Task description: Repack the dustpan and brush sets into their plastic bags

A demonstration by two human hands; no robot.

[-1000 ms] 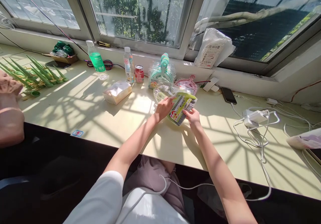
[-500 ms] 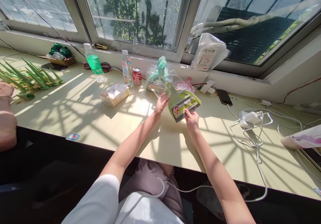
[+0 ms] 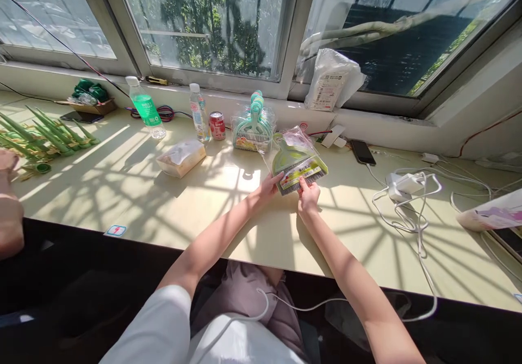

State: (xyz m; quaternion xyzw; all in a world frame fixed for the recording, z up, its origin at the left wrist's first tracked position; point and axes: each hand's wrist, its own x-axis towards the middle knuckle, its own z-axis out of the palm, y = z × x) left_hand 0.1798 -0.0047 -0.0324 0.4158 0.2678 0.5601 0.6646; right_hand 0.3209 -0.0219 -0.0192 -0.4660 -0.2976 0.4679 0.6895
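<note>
A yellow-green dustpan and brush set (image 3: 294, 160) with a printed label is held tilted above the table, its handle pointing away from me. A clear plastic bag (image 3: 299, 135) lies around or over its handle end; I cannot tell how far it encloses the set. My left hand (image 3: 268, 185) grips the lower left corner, thumb on top. My right hand (image 3: 309, 194) pinches the bristle edge, thumb on the label. Just beyond stands a stack of teal dustpan sets (image 3: 255, 127) in clear wrapping. A pink handle (image 3: 303, 127) shows behind the held set.
On the left are a tissue pack (image 3: 181, 158), a red can (image 3: 217, 125) and two bottles, one with a green label (image 3: 147, 111). A phone (image 3: 362, 152) and a charger with tangled cables (image 3: 403, 185) lie right. Another person's arm (image 3: 8, 211) rests far left beside green pointed stalks (image 3: 49, 133).
My left hand has come down from beside the handle to the set's lower left corner. The clear bag now spreads over the handle end. My right hand keeps its pinch.
</note>
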